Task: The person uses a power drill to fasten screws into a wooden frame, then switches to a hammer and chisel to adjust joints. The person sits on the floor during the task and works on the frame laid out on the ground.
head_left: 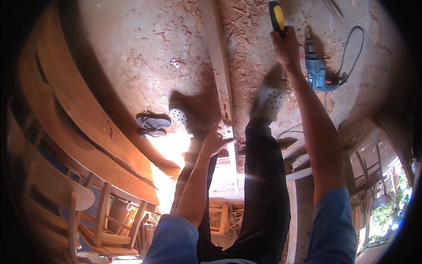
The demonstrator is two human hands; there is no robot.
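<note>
Gripping a tool w/ a yellow-and-black handle (277, 17) in my right hand (286, 46), fingers wrapped tight round it, up near the frame's top edge; its working end is cut off there. My left hand (214, 143) rests on the long wooden batten (221, 75), fingers spread apart and laid against its lower stretch, not closed round it. Batten runs down the middle over the sawdust floor (132, 53), between my feet.

Room: open floor to the left of the batten, up to the curved wooden panels (88, 119) stacked along the left edge. Right side tighter – 1 blue electric drill (317, 72) lies just beside my right hand, its cable looping off right.

Count: 2 white clogs (270, 99) on my feet, 1 pair grey flip-flops (152, 123) near the panels, a few chair frames (83, 211) lower left.
</note>
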